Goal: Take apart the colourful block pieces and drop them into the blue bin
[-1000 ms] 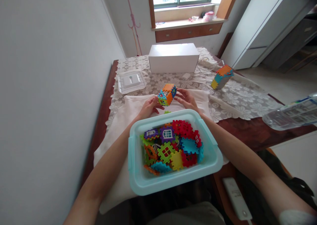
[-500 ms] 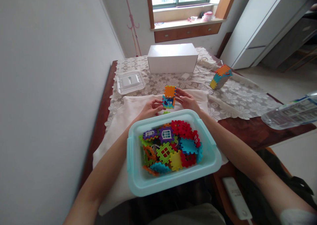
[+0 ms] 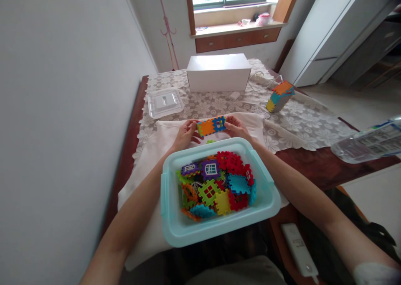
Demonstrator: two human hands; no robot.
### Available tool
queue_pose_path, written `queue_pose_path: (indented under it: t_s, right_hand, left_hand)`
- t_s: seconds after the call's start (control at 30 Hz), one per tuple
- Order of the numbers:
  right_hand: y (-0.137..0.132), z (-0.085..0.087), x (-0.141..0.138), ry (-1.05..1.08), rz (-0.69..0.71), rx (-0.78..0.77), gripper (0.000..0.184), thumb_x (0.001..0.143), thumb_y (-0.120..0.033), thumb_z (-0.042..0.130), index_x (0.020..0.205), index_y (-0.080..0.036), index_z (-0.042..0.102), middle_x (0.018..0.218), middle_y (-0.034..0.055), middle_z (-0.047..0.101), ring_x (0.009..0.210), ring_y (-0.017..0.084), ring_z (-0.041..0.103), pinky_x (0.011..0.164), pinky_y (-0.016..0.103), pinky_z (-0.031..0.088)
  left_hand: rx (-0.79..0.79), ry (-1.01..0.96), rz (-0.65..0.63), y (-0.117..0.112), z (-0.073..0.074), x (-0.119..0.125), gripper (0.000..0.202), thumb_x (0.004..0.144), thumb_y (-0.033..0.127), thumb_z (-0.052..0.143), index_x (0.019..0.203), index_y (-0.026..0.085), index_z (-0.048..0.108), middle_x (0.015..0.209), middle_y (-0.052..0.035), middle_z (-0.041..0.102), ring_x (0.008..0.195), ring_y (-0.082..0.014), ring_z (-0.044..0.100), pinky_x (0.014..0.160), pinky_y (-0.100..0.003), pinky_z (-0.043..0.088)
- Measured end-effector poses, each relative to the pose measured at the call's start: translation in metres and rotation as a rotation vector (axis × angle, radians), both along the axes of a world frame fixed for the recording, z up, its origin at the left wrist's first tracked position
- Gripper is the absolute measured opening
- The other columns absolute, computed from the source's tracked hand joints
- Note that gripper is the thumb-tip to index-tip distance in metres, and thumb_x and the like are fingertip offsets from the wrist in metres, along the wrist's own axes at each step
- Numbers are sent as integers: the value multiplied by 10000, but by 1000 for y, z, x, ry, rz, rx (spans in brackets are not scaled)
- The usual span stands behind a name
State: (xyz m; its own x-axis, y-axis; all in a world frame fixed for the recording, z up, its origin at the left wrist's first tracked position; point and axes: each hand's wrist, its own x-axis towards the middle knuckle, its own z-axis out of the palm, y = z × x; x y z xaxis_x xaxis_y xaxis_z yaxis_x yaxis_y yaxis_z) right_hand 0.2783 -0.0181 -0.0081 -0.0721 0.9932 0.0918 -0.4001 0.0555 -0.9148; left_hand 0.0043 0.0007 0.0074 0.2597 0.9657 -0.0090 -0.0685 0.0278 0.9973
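Observation:
Between my two hands is a small structure of interlocking plastic building tiles [image 3: 206, 127], with orange, blue and green faces, held lengthwise above the white cloth. My left hand [image 3: 185, 135] grips its left end, fingers and thumb closed on it. At the blue right end, my right hand [image 3: 235, 127] pinches the structure. Just below sits a light-blue plastic bin [image 3: 175, 230], holding many loose tiles, among them a purple window tile [image 3: 209, 170], a green window tile [image 3: 209, 193] and a yellow tile [image 3: 222, 202]. A green piece [image 3: 210, 141] shows behind the bin's far rim.
A white box [image 3: 218, 80] stands at the back of the lace-covered table. A clear plastic lid [image 3: 165, 103] lies at the left, and another tile structure [image 3: 280, 97] stands at the right. A clear bottle [image 3: 369, 143] is at the right edge. A wall runs along the left.
The tile structure has turned from upright to lying sideways between my hands. My left hand has shifted slightly left, now holding its left end, while my right hand holds the other end.

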Motion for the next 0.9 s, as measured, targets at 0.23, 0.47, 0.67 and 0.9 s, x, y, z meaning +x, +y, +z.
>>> queue_pose_path:
  t_s: [0.23, 0.47, 0.67, 0.9]
  right_hand:
    - [-6, 1, -3, -73, 23, 29, 829, 677, -678, 1173, 1321, -360, 760, 1413, 38, 859, 1283, 293, 827, 1136, 468, 724]
    - [-9, 1, 2, -255, 28, 70, 736, 756, -722, 1119, 1309, -313, 857, 1252, 58, 902, 1130, 304, 857, 1047, 480, 749]
    - [-10, 4, -1, -253, -49, 124, 708, 699, -648, 1161, 1257, -323, 869, 1356, 63, 864, 1110, 288, 848, 1035, 493, 776]
    - [-24, 22, 0, -353, -206, 273, 573, 789, -575, 1128, 1258, -352, 886, 1380, 51, 792, 1189, 291, 838, 1093, 476, 760]
  left_hand:
    - [40, -44, -29, -4, 5, 4, 860, 837, 908, 1003, 1327, 237, 783, 1249, -139, 908, 1047, -300, 897, 645, -299, 705]
    - [37, -1, -96, -8, 10, 4, 886, 684, 817, 1133, 1193, 171, 806, 1323, -176, 918, 1198, -341, 892, 803, -306, 717]
    - [112, -38, -23, -8, 10, 6, 871, 600, 679, 1211, 1186, 195, 785, 1175, -125, 927, 1031, -272, 885, 792, -315, 709]
    - [281, 61, 38, -13, 24, 5, 785, 646, 619, 1191, 1150, 217, 741, 1250, -102, 901, 994, -246, 864, 609, -252, 638]
